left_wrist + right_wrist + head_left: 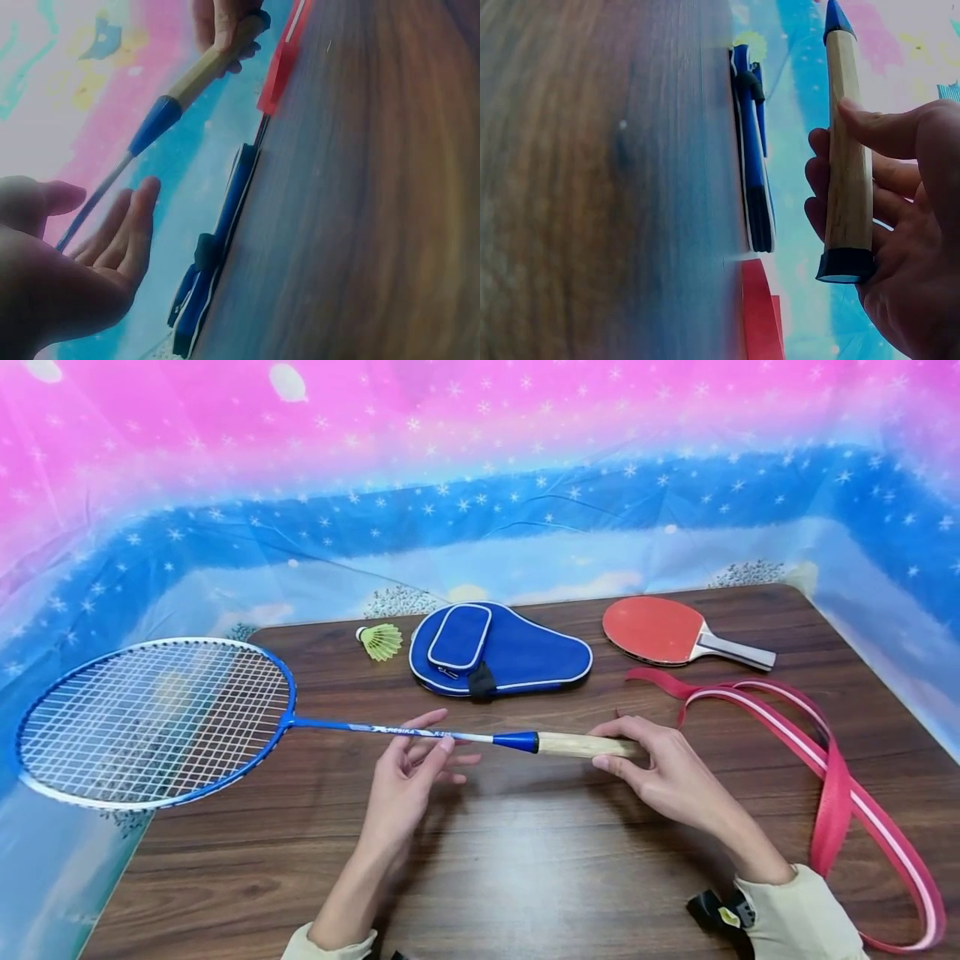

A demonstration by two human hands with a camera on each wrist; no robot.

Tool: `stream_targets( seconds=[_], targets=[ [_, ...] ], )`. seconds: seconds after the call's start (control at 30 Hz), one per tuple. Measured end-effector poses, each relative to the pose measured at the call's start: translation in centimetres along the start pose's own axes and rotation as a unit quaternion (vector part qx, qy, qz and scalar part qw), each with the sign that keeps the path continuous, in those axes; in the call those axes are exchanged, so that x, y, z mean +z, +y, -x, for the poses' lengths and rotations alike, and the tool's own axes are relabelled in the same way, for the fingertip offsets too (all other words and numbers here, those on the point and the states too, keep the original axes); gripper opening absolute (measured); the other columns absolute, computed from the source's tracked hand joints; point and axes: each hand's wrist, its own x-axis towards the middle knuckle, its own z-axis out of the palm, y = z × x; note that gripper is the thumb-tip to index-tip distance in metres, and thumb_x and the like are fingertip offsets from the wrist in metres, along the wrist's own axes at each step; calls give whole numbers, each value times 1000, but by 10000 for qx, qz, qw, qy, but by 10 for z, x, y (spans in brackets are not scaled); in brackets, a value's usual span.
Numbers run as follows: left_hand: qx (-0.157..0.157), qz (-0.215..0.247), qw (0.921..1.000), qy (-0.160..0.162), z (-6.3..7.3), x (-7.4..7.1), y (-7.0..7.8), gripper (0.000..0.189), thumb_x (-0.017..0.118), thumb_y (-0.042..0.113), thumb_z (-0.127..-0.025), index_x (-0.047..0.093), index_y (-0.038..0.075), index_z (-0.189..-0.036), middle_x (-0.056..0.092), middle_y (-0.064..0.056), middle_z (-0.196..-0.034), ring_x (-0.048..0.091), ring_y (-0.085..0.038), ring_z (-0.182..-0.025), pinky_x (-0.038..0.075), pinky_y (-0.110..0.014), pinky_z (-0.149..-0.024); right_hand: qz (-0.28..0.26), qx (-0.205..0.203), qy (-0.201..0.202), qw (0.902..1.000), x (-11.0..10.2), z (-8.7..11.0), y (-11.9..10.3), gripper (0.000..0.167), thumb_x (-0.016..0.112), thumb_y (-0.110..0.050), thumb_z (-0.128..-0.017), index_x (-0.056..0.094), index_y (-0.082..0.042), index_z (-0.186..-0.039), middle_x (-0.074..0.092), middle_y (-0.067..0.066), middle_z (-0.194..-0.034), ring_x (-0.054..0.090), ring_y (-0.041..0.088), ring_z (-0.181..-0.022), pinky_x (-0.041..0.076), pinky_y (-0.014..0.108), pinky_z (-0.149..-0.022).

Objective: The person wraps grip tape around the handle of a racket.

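A blue and white badminton racket (pixel 514 741) is held level above the table, its strung head (pixel 161 722) out to the left. My right hand (pixel 667 768) grips the pale wrapped handle (pixel 845 150), thumb along one side and fingertips showing on the other. In the right wrist view the handle's black end cap (pixel 845 265) sticks out by the palm. My left hand (pixel 408 781) is at the shaft, fingers fairly straight behind it and thumb just below. In the left wrist view the thin shaft (pixel 96 199) passes between the spread thumb and fingers of this hand.
Behind the racket lie a yellow shuttlecock (pixel 381 642), a blue zipped paddle case (pixel 517 652) and a red table tennis bat (pixel 652 631). A red strap with a white stripe (pixel 836 810) loops over the table's right side. Patterned cloth (pixel 480 485) hangs around the wooden table (pixel 525 877).
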Motion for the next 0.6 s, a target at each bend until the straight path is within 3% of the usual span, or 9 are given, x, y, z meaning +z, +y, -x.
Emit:
stream_targets(
  seconds=[0.13, 0.33, 0.6],
  targets=[
    [39, 372, 9991, -175, -1, 2, -6, 44, 64, 24, -97, 49, 23, -138, 66, -22, -114, 68, -33, -101, 50, -58, -86, 6, 124, -77, 9999, 1, -1, 0, 27, 75, -30, -88, 64, -32, -113, 63, -17, -98, 56, 6, -83, 45, 28, -72],
    [210, 364, 9984, -389, 0, 4, -7, 51, 62, 20, -98, 42, 24, -144, 68, -20, -112, 67, -35, -101, 52, -57, -84, -131, 157, -214, 9996, 2, 1, -1, 26, 73, -34, -89, 64, -34, -113, 64, -17, -99, 57, 7, -84, 45, 28, -73],
    [209, 294, 9981, -497, 3, 8, -9, 42, 59, 20, -100, 47, 17, -140, 69, -22, -108, 68, -36, -98, 54, -53, -80, -177, 93, -317, 9993, 5, 1, -3, 27, 74, -34, -89, 64, -34, -114, 64, -19, -102, 58, 6, -89, 46, 29, -78]
  ],
)
